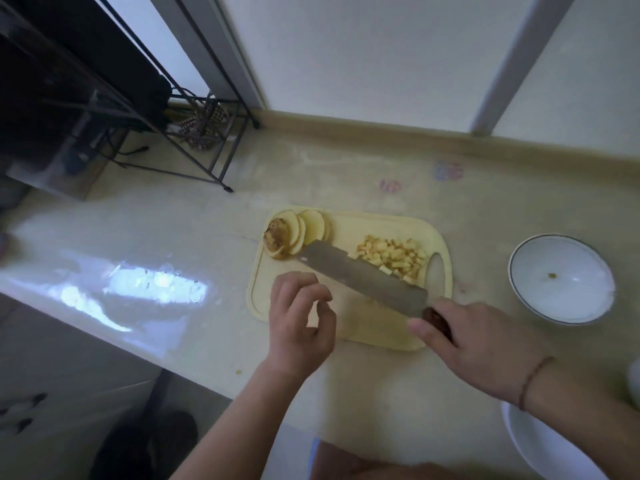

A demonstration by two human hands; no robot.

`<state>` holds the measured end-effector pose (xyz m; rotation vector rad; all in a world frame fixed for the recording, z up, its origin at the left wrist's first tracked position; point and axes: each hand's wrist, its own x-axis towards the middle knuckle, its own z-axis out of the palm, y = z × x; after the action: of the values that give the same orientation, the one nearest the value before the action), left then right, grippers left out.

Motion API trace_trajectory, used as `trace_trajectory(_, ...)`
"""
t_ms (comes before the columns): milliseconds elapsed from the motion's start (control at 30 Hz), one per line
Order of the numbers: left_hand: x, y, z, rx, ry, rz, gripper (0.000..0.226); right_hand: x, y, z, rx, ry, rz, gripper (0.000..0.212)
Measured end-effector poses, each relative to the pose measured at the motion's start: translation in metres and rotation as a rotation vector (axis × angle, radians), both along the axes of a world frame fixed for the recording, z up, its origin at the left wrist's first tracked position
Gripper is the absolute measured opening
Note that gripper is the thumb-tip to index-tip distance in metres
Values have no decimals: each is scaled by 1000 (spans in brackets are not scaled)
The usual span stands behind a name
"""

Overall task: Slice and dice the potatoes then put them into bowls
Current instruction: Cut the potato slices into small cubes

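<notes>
My right hand (474, 344) grips the knife (363, 277), its blade lying across the cutting board (363, 327). My left hand (299, 317) hovers just beside it, fingers loosely curled, holding nothing. Potato slices (298, 233) sit far left on the board, diced potato (394, 258) far right. A white bowl (561, 278) stands right of the board.

The dark wooden handle (437, 319) of the broad grey cleaver is mostly covered by the right hand (485, 344), so only a short part of it shows. The cleaver blade (363, 277) hides the near edge of the pile of small pale potato cubes (393, 256). A second white bowl (540, 445) at the lower right is cut by the picture's edge and partly covered by the right forearm. The small speck (551, 276) inside the white round bowl with dark rim (526, 271) is too small to identify.
</notes>
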<state>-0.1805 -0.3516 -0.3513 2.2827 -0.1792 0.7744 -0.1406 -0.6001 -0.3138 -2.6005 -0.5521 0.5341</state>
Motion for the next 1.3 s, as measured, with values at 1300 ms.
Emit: trace_trajectory(1300,86,-28,5,400,491,-160,42,2,15,9,-255,-199,371,67)
